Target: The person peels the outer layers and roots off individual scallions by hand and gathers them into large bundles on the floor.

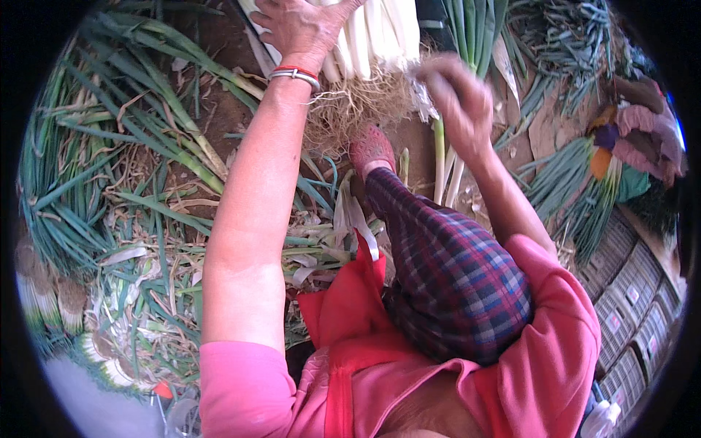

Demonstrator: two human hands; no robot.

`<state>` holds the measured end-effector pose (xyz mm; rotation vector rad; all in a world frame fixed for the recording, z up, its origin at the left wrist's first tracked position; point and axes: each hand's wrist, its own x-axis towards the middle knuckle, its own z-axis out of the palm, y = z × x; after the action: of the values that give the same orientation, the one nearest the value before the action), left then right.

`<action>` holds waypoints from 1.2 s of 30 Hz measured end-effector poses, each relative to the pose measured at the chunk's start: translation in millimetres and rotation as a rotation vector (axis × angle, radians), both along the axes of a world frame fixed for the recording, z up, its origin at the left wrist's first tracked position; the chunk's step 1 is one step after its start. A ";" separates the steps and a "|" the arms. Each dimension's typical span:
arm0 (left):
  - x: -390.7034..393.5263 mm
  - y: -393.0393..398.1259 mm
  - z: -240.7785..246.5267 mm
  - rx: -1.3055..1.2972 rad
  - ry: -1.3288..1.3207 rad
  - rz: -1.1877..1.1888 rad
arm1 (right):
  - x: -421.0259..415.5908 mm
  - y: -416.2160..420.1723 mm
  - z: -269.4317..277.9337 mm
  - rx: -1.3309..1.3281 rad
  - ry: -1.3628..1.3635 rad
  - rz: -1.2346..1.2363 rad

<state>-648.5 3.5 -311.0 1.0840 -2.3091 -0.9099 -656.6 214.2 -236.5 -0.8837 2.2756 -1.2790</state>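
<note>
A bunch of big green onions (378, 33) lies before me, white shanks away from me and tangled brown roots (356, 109) towards me. My left hand (304, 24) is at the left side of the bunch, fingers spread and thumb across the shanks; the frame's top edge crops it. Whether it grips them is unclear. To the right of the roots is my right hand (463, 101), blurred, with bent fingers. A pale, crumpled strip (420, 96) hangs beside its fingertips; I cannot tell whether they pinch it.
Loose green onions (148, 98) and peeled leaves (159, 257) cover the ground at left. More onions (449, 169) lie near my knee. At right, another person (641, 131) in gloves is beside an onion bundle (575, 186). Plastic crates (624, 306) stand at lower right.
</note>
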 end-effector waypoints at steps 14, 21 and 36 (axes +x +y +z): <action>129.8 11.8 -24.0 0.605 0.326 0.098 | 34.5 -26.2 -91.8 0.428 -0.120 1.316; 100.7 14.8 -3.5 0.286 0.154 -0.035 | 10.6 -56.8 -102.2 0.697 -0.317 1.112; 62.8 1.0 6.6 0.087 0.004 -0.389 | -78.6 -161.2 -10.7 -0.058 0.742 0.199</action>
<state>-585.7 4.5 -304.4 0.6705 -2.5453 -1.1602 -735.2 53.0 -247.2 -1.7909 2.5736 -1.0356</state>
